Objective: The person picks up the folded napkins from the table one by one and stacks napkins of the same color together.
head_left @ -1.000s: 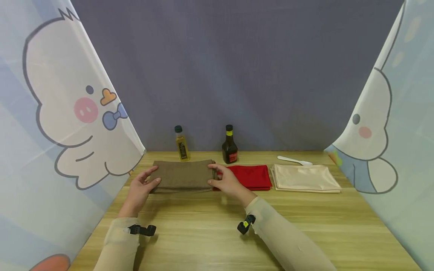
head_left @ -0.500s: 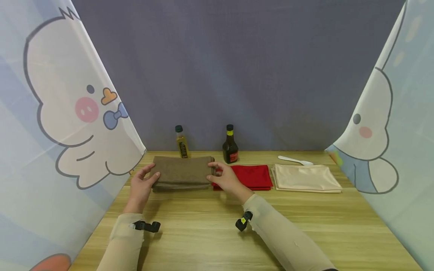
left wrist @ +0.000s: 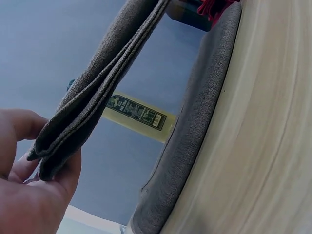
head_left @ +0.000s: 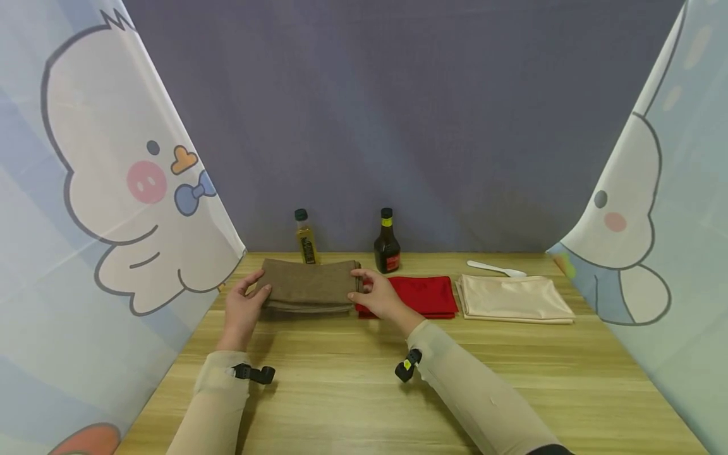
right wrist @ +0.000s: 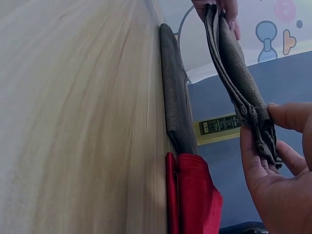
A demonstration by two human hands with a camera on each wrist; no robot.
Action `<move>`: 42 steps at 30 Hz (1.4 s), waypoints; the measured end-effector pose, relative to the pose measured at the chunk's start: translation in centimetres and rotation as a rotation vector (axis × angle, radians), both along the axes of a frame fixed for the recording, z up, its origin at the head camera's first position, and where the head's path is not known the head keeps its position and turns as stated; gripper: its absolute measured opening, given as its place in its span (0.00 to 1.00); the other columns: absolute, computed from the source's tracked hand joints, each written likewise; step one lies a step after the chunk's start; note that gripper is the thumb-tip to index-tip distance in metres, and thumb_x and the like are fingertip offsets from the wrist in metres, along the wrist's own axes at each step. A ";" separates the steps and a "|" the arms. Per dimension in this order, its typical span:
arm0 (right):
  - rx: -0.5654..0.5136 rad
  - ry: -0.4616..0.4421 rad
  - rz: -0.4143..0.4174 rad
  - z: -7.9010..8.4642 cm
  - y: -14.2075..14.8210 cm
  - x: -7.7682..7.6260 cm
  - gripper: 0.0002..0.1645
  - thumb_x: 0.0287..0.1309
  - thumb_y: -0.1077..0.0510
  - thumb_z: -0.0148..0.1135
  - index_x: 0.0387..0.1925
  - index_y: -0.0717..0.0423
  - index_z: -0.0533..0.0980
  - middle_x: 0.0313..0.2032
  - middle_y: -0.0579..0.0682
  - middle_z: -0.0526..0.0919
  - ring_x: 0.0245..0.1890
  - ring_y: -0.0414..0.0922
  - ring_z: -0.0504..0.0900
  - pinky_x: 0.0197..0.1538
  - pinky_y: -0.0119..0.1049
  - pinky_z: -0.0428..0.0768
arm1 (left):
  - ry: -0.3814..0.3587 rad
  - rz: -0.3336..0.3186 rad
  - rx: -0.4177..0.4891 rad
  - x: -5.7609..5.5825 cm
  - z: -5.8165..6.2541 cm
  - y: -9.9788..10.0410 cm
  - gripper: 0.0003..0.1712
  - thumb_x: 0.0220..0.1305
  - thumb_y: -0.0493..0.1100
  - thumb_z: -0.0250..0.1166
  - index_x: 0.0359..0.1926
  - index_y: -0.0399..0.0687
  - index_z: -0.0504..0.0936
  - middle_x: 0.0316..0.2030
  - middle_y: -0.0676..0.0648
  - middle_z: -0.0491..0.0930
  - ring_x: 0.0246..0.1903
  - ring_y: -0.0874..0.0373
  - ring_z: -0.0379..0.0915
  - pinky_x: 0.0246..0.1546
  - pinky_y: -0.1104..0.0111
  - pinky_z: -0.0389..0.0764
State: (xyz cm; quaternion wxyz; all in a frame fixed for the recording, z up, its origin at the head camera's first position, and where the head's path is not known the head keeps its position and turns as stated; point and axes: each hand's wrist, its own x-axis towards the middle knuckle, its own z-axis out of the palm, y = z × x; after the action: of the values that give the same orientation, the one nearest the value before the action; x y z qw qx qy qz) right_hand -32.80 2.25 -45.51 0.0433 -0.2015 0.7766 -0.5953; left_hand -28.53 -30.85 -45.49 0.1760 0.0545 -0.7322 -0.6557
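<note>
Between my two hands hangs a folded grey-brown cloth (head_left: 309, 281), raised above the table. My left hand (head_left: 243, 311) pinches its left end, thumb on the near side, and my right hand (head_left: 380, 298) pinches the right end. Both wrist views show the layered folds of the lifted cloth (left wrist: 92, 92) apart from a second folded grey-brown cloth (left wrist: 200, 117) lying flat on the wood below. In the right wrist view that lower cloth (right wrist: 175, 92) lies against a folded red cloth (right wrist: 195, 195).
Right of the red cloth is a folded cream cloth (head_left: 514, 298), with a white spoon (head_left: 495, 269) behind it. An oil bottle (head_left: 307, 240) and a dark sauce bottle (head_left: 387, 243) stand at the back by the grey curtain (head_left: 387, 126). Printed curtains (head_left: 125, 189) flank the table.
Both hands have lifted the upper grey-brown cloth, so the lower one now shows beneath its front edge. The left hand has also shifted slightly right.
</note>
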 end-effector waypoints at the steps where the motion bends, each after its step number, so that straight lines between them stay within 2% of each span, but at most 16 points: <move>1: 0.007 0.003 0.003 0.0 0.0 0.0 0.34 0.63 0.64 0.74 0.69 0.51 0.75 0.61 0.57 0.76 0.34 0.44 0.72 0.28 0.33 0.70 | -0.003 -0.010 0.011 0.0 0.0 -0.1 0.30 0.74 0.35 0.66 0.74 0.42 0.73 0.77 0.43 0.62 0.61 0.58 0.76 0.48 0.82 0.77; 4: 0.013 -0.003 0.032 0.1 -0.1 -0.1 0.37 0.61 0.67 0.74 0.70 0.53 0.74 0.63 0.58 0.75 0.38 0.45 0.77 0.30 0.34 0.74 | -0.016 -0.034 0.031 -0.2 -0.3 -0.3 0.32 0.74 0.33 0.64 0.76 0.42 0.71 0.79 0.44 0.58 0.64 0.53 0.71 0.48 0.81 0.76; 10: 0.018 -0.035 0.084 -0.3 -0.4 -0.4 0.41 0.59 0.71 0.73 0.73 0.56 0.70 0.62 0.60 0.75 0.46 0.49 0.83 0.38 0.36 0.83 | -0.005 -0.089 0.057 -0.4 -1.3 -1.0 0.35 0.71 0.25 0.61 0.77 0.40 0.68 0.79 0.43 0.57 0.55 0.57 0.72 0.42 0.79 0.78; 13: 0.026 -0.036 0.074 -0.4 -0.5 -0.5 0.42 0.59 0.72 0.73 0.73 0.55 0.70 0.66 0.59 0.73 0.48 0.50 0.83 0.39 0.37 0.84 | -0.004 -0.130 0.064 -0.4 -1.7 -1.3 0.37 0.70 0.23 0.60 0.78 0.41 0.66 0.79 0.43 0.56 0.48 0.62 0.74 0.38 0.77 0.78; 17: 0.050 -0.028 0.058 -0.6 -0.6 -0.8 0.42 0.59 0.71 0.73 0.74 0.54 0.70 0.70 0.57 0.70 0.50 0.49 0.82 0.39 0.36 0.83 | -0.006 -0.148 0.028 -0.3 -2.0 -1.6 0.38 0.71 0.25 0.61 0.79 0.43 0.65 0.78 0.44 0.56 0.33 0.65 0.65 0.30 0.76 0.72; 19: 0.058 -0.027 0.057 -0.7 -0.6 -1.0 0.43 0.60 0.70 0.72 0.75 0.54 0.70 0.72 0.56 0.69 0.50 0.49 0.81 0.39 0.36 0.82 | -0.007 -0.153 0.008 -0.2 -2.1 -1.7 0.38 0.71 0.26 0.62 0.79 0.44 0.65 0.77 0.44 0.57 0.30 0.65 0.62 0.28 0.75 0.72; 21: 0.064 -0.025 0.061 -0.8 -0.7 -1.1 0.43 0.60 0.70 0.72 0.75 0.54 0.69 0.72 0.55 0.69 0.49 0.50 0.81 0.38 0.35 0.81 | -0.008 -0.164 0.001 -0.2 -2.2 -1.8 0.38 0.72 0.26 0.62 0.79 0.44 0.65 0.75 0.40 0.59 0.31 0.66 0.67 0.30 0.75 0.78; 24: 0.067 -0.030 0.066 -1.1 -0.8 -1.4 0.43 0.61 0.70 0.72 0.76 0.54 0.69 0.72 0.54 0.70 0.49 0.50 0.81 0.39 0.35 0.82 | -0.016 -0.190 -0.004 -0.2 -2.4 -2.0 0.38 0.72 0.26 0.62 0.80 0.43 0.63 0.74 0.35 0.57 0.36 0.64 0.74 0.35 0.69 0.86; 26: 0.072 -0.030 0.065 -1.2 -0.9 -1.5 0.43 0.61 0.70 0.72 0.76 0.54 0.69 0.72 0.55 0.70 0.49 0.49 0.81 0.40 0.35 0.82 | -0.024 -0.203 -0.002 -0.2 -2.5 -2.2 0.39 0.73 0.26 0.62 0.80 0.43 0.62 0.76 0.35 0.55 0.39 0.62 0.76 0.36 0.66 0.88; 30: 0.076 -0.020 0.051 -1.3 -0.9 -1.6 0.42 0.60 0.70 0.72 0.75 0.53 0.70 0.70 0.57 0.71 0.48 0.50 0.80 0.39 0.36 0.82 | -0.037 -0.213 0.009 -0.4 -2.8 -2.3 0.39 0.73 0.27 0.61 0.81 0.44 0.62 0.79 0.38 0.53 0.41 0.62 0.77 0.34 0.66 0.88; 34: 0.080 -0.006 0.032 -1.5 -1.1 -1.8 0.43 0.58 0.70 0.73 0.74 0.54 0.71 0.68 0.59 0.72 0.48 0.51 0.79 0.40 0.36 0.81 | -0.022 -0.188 0.035 -0.7 -3.1 -2.1 0.37 0.73 0.25 0.60 0.80 0.42 0.63 0.78 0.39 0.55 0.41 0.63 0.78 0.36 0.67 0.87; 42: 0.088 0.003 0.022 -2.0 -1.9 -2.3 0.42 0.58 0.69 0.75 0.73 0.55 0.72 0.65 0.59 0.73 0.49 0.50 0.77 0.45 0.38 0.80 | 0.031 -0.016 0.108 -1.2 -3.5 -1.4 0.30 0.71 0.25 0.62 0.72 0.33 0.72 0.69 0.37 0.65 0.40 0.62 0.79 0.39 0.70 0.86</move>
State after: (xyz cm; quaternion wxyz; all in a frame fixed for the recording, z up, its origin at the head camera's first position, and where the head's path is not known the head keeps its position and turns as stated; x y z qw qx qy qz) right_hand -35.10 0.36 -47.55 0.0575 -0.2090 0.7999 -0.5597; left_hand -29.74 -32.28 -48.99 0.1787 0.0479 -0.6934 -0.6964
